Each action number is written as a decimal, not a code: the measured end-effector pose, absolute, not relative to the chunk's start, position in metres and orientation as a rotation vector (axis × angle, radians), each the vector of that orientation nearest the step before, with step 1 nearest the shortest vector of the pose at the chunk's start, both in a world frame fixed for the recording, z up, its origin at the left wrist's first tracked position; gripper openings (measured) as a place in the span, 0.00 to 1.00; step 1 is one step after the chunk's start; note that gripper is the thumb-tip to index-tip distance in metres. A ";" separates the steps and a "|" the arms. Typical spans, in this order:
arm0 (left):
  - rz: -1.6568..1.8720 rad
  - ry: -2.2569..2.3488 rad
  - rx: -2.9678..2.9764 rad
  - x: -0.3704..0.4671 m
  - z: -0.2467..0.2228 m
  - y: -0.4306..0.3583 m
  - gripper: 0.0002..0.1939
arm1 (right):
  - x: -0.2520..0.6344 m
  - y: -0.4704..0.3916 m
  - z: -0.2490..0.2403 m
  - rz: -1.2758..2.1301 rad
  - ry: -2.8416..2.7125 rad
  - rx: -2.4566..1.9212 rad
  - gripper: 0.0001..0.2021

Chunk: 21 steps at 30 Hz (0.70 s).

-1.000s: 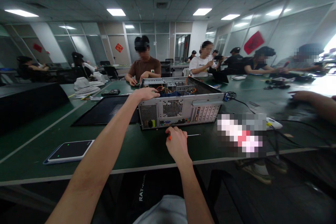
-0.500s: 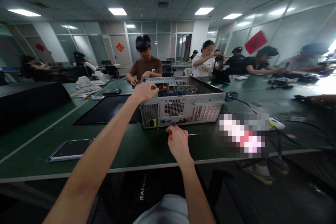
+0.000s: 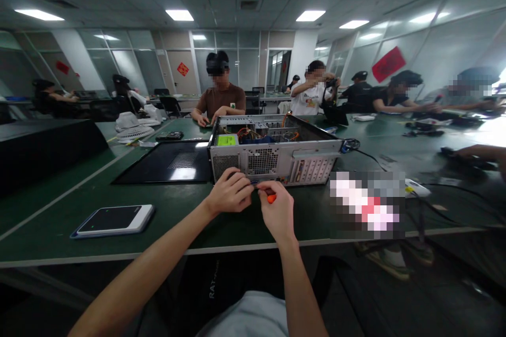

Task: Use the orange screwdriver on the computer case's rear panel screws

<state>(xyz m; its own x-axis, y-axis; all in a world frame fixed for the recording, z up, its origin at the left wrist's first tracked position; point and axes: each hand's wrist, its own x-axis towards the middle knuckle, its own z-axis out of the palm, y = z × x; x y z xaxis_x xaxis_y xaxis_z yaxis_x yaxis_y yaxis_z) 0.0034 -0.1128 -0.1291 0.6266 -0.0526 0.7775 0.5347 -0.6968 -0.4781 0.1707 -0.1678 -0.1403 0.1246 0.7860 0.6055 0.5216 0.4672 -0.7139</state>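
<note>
An opened computer case point(image 3: 237, 160) lies on its side with its rear panel facing me, wiring showing inside. My left hand point(image 3: 231, 193) is in front of the lower rear panel, fingers bent and pressed together; whatever they pinch is hidden or too small to name. Close beside it, my right hand point(image 3: 278, 213) is closed around a screwdriver, whose orange handle point(image 3: 271, 198) shows between the fingers. The fingertips of both hands nearly meet just before the rear ports. A bright green label point(image 3: 226, 140) marks the power supply at the case's left corner.
A black side panel point(image 3: 158, 166) lies flat left of the case. Nearer me is a white-edged flat device point(image 3: 114, 220). Cables point(image 3: 350, 145) trail from the case's right side. Small white fans point(image 3: 134, 134) stand farther left. Across the table point(image 3: 190, 231) sits a person in brown point(image 3: 221, 97).
My left hand has come down from the case's open top to the front, beside my right hand. The right hand has turned, and the screwdriver's shaft no longer shows pointing right.
</note>
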 end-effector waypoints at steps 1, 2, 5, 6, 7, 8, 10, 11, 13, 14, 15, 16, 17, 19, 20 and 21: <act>-1.065 -0.378 -2.134 0.004 -0.132 -0.114 0.05 | 0.172 -0.168 -0.140 0.313 -1.496 -1.128 0.09; -1.091 -0.391 -2.137 0.005 -0.134 -0.115 0.05 | 0.172 -0.169 -0.139 0.350 -1.458 -1.080 0.07; -1.183 -0.426 -2.178 0.014 -0.135 -0.116 0.03 | 0.172 -0.170 -0.137 0.457 -1.377 -1.005 0.05; -1.210 -0.436 -2.194 0.017 -0.136 -0.116 0.03 | 0.172 -0.170 -0.136 0.485 -1.356 -0.989 0.04; -1.234 -0.444 -2.206 0.019 -0.136 -0.117 0.02 | 0.172 -0.171 -0.135 0.509 -1.336 -0.975 0.04; -1.256 -0.452 -2.214 0.021 -0.137 -0.117 0.02 | 0.172 -0.171 -0.135 0.527 -1.316 -0.962 0.04; -1.288 -0.462 -2.221 0.022 -0.140 -0.118 0.01 | 0.172 -0.172 -0.133 0.559 -1.279 -0.938 0.06; -1.297 -0.462 -2.227 0.022 -0.141 -0.119 0.00 | 0.172 -0.172 -0.133 0.578 -1.262 -0.924 0.07; -1.312 -0.463 -2.241 0.020 -0.143 -0.120 0.01 | 0.172 -0.173 -0.132 0.622 -1.231 -0.896 0.10; -1.321 -0.463 -2.245 0.020 -0.143 -0.121 0.01 | 0.172 -0.173 -0.131 0.642 -1.218 -0.884 0.11; -1.332 -0.462 -2.248 0.019 -0.143 -0.122 0.02 | 0.172 -0.174 -0.130 0.661 -1.207 -0.874 0.12; -1.345 -0.457 -2.251 0.018 -0.143 -0.123 0.02 | 0.172 -0.174 -0.130 0.680 -1.199 -0.864 0.12; -1.360 -0.453 -2.255 0.018 -0.143 -0.123 0.03 | 0.172 -0.174 -0.130 0.701 -1.190 -0.854 0.12; -1.386 -0.448 -2.263 0.018 -0.142 -0.125 0.03 | 0.171 -0.175 -0.130 0.748 -1.167 -0.824 0.12; -1.394 -0.450 -2.267 0.018 -0.142 -0.125 0.04 | 0.171 -0.174 -0.131 0.775 -1.153 -0.807 0.12; -1.401 -0.454 -2.271 0.018 -0.142 -0.126 0.04 | 0.170 -0.174 -0.132 0.800 -1.138 -0.791 0.12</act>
